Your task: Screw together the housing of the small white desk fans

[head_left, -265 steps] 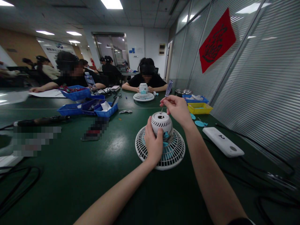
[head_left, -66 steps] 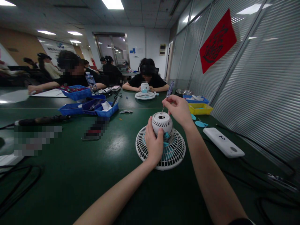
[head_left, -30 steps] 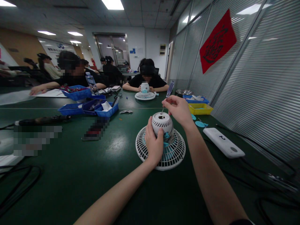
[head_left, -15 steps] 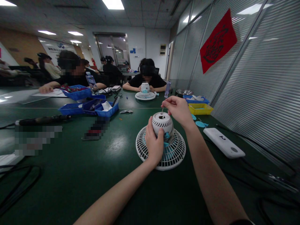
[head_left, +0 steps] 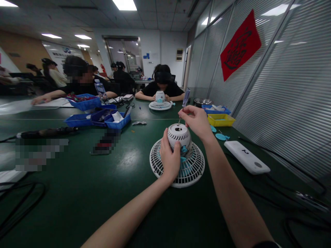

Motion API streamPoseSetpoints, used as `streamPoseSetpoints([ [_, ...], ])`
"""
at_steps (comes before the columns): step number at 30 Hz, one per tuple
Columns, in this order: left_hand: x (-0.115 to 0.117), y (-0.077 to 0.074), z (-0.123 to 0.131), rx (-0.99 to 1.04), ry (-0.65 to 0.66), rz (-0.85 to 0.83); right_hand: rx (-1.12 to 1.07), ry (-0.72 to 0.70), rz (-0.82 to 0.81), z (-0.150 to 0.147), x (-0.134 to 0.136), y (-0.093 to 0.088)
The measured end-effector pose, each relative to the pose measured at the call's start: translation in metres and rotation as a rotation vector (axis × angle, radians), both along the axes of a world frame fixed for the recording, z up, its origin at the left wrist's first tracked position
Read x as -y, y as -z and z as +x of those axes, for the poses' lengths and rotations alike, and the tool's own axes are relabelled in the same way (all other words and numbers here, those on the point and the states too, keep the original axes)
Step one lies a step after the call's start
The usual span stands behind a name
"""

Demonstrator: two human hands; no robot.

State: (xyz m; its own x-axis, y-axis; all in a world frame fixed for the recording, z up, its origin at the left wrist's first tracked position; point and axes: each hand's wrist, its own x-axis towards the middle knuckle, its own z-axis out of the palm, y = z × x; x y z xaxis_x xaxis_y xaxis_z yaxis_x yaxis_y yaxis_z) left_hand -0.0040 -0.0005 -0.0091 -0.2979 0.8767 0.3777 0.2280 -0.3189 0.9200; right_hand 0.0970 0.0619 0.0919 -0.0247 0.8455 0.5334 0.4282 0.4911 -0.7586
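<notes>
A small white fan (head_left: 194, 172) lies with its round grille down on the green table, its domed motor housing (head_left: 179, 134) facing up. My left hand (head_left: 170, 158) is closed around the near left side of the housing. Pale blue blades show through the grille. My right hand (head_left: 195, 120) pinches a screwdriver (head_left: 186, 97) with a clear purplish handle. Its thin shaft points down at the opening in the top of the housing; whether the tip touches a screw is too small to tell.
Right of the fan are light blue parts (head_left: 221, 137), a yellow tray (head_left: 221, 120) and a white power bank-like box (head_left: 247, 157) with cables. Blue bins (head_left: 117, 121) and a dark corded tool (head_left: 46, 132) lie left. Across the table, a co-worker handles another fan (head_left: 160, 105).
The screwdriver handle has tilted and risen slightly above my right hand. My left hand and the fan hold still. A co-worker's arm on the left has reached further left.
</notes>
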Motion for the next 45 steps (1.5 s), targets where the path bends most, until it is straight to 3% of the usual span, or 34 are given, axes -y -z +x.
streamPoseSetpoints([
  [22,0.0011,-0.0028,0.0008,0.021,0.011,-0.017,-0.081,-0.090,-0.074,-0.0028,-0.0017,-0.0012],
  [33,0.0011,-0.0031,0.0016,0.036,0.010,-0.009,0.050,0.011,0.047,0.0014,-0.0004,0.0001],
  [45,0.0006,-0.0018,0.0010,0.023,0.010,-0.015,-0.049,0.004,-0.047,0.0007,-0.0044,0.0017],
])
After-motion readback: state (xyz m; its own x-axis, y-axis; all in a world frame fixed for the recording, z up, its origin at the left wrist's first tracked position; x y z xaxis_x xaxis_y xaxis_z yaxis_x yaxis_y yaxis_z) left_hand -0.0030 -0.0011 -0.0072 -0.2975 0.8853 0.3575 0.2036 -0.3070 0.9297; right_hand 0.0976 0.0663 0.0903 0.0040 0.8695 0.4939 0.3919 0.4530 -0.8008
